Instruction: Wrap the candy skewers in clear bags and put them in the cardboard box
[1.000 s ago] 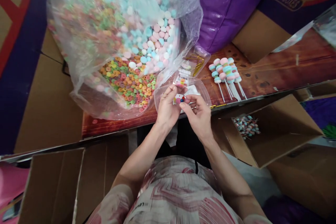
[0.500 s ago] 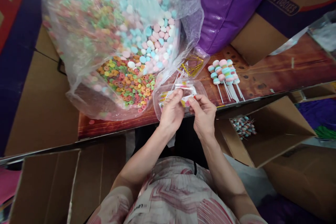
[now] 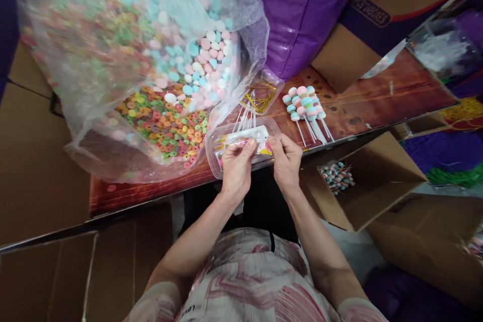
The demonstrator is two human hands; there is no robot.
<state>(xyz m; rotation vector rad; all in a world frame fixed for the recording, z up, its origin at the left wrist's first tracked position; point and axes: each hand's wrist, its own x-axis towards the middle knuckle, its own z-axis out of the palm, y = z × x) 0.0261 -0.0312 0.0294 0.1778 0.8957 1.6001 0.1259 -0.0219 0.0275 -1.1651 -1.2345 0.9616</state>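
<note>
Spilling pastel sweets and coloured rings, the big clear bag (image 3: 143, 65) fills the wooden table (image 3: 377, 105) beside the clear tray (image 3: 211, 148), above which my left hand (image 3: 237, 168) and right hand (image 3: 287, 161) pinch a small candy packet (image 3: 251, 137).

Both hands pinch a small packet (image 3: 251, 136) over a clear tray (image 3: 217, 158): the left hand (image 3: 236, 168) and right hand (image 3: 287, 163) grip it with their fingers (image 3: 249, 147). Beyond the fingers sit white sticks (image 3: 243, 118), a dish of gold pins (image 3: 260, 99) and a candy bag (image 3: 143, 60); finished skewers (image 3: 304, 103) lie to their right on the tabletop (image 3: 377, 105).
</note>
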